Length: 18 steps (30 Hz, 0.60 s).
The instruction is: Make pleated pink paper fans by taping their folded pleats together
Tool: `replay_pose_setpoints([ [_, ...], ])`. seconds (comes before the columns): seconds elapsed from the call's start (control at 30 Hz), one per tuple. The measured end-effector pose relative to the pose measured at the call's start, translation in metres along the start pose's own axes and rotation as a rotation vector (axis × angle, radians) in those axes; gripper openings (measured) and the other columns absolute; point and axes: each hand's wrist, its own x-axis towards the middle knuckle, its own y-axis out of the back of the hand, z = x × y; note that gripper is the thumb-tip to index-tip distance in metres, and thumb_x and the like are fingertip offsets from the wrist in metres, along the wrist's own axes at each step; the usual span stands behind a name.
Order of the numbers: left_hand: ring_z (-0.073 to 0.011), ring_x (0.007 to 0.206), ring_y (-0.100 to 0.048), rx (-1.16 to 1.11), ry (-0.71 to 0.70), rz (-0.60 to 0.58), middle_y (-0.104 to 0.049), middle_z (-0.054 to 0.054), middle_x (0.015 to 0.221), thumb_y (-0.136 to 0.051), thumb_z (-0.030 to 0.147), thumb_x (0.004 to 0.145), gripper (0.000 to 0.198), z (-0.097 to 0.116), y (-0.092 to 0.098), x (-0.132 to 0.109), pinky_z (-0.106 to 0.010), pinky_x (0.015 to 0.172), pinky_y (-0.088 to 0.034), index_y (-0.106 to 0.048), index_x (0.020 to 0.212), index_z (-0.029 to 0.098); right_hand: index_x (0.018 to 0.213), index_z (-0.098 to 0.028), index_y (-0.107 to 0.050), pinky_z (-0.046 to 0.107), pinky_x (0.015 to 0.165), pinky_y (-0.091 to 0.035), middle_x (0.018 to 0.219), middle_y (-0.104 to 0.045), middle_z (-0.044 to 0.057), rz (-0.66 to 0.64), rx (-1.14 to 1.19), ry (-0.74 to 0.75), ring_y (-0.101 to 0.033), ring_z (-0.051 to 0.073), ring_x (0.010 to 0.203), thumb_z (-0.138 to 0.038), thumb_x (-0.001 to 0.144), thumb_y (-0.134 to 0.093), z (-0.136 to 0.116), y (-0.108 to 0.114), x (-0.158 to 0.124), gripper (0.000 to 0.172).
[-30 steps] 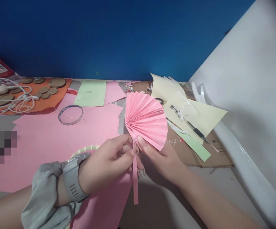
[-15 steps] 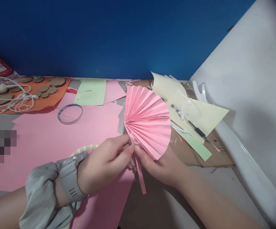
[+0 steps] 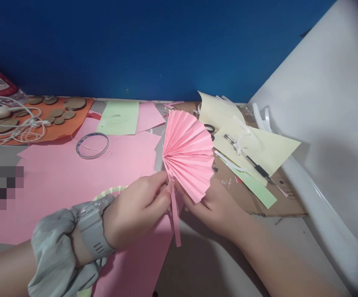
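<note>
A pink pleated paper fan (image 3: 191,152), spread into a rough half circle, is held upright above the desk. My left hand (image 3: 142,206), with a grey watch (image 3: 95,235) on its wrist, pinches the lower left edge of the fan. A narrow pink paper strip (image 3: 175,225) hangs down by its fingertips. From the right, my right hand (image 3: 219,210) grips the fan's lower part, its fingers mostly hidden behind the pleats.
Large pink paper (image 3: 74,177) covers the left, with a tape roll (image 3: 92,145) on it. Cardboard discs (image 3: 74,103) and a tangled white cable (image 3: 30,128) lie on orange paper (image 3: 70,126). At right are cream paper (image 3: 278,144), a pen (image 3: 256,163), and scissors handles (image 3: 210,128).
The fan has turned slightly and looks narrower, uncovering the scissors handles. The strip's lower end has swung left. My right thumb has slid partly behind the fan.
</note>
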Motion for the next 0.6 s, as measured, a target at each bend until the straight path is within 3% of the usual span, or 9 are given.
replay_pose_setpoints([
  [0.6,-0.0118,0.059,-0.043,0.075,0.025,-0.001,-0.047,0.005,0.064,-0.034,0.017,0.084,0.016,-0.0021,-0.0011,0.0005,-0.026,0.058,-0.031,-0.037,0.068,0.020,0.068,-0.020,-0.038,0.025,0.059,-0.035,0.067,-0.046,-0.001,0.032,-0.007,-0.030,-0.044,0.013,0.063,-0.018,0.083,-0.044,0.0045,-0.0014,-0.0036,0.016],
])
